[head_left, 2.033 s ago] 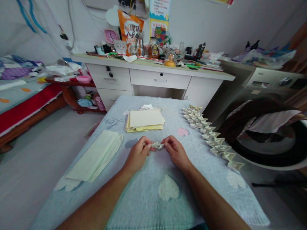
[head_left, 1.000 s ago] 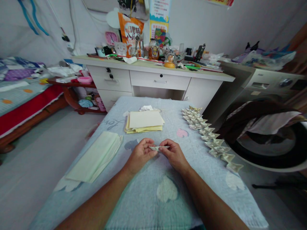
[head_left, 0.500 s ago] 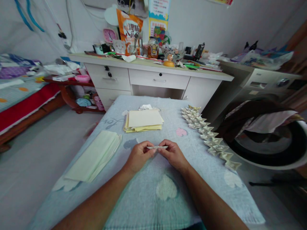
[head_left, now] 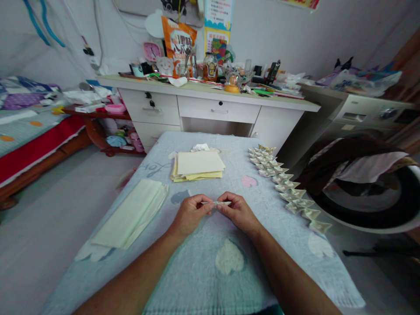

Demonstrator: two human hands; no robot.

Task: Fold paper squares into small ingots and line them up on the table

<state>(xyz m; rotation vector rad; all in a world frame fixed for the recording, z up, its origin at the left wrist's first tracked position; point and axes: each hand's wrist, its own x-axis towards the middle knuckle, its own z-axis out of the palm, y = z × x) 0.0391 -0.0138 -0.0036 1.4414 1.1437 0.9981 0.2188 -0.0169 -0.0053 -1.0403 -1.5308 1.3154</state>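
Observation:
Between my two hands, over the middle of the cloth-covered table (head_left: 193,271), is a small folded piece of paper (head_left: 215,203), narrow with pointed ends. My left hand (head_left: 192,213) pinches its left end between thumb and fingers. On the other end, my right hand (head_left: 236,211) closes in the same kind of pinch. The fingers hide much of the fold. Beyond the hands lies a stack of cream and yellow paper sheets (head_left: 201,162). A pile of pale green folded paper (head_left: 131,214) rests to the left. Folded paper boat-like shapes (head_left: 285,186) form a long row on the right.
Crumpled white tissue (head_left: 200,147) sits behind the paper stack. Past the table's far edge stands a white desk (head_left: 219,112) crowded with jars and packets. A washing machine (head_left: 341,109) with its round door (head_left: 402,218) hanging open is at the right. A bed (head_left: 36,140) is at left.
The view has shifted slightly, so everything sits a little further right. Both hands keep their pinch on the folded paper, with hardly any movement of the fingers.

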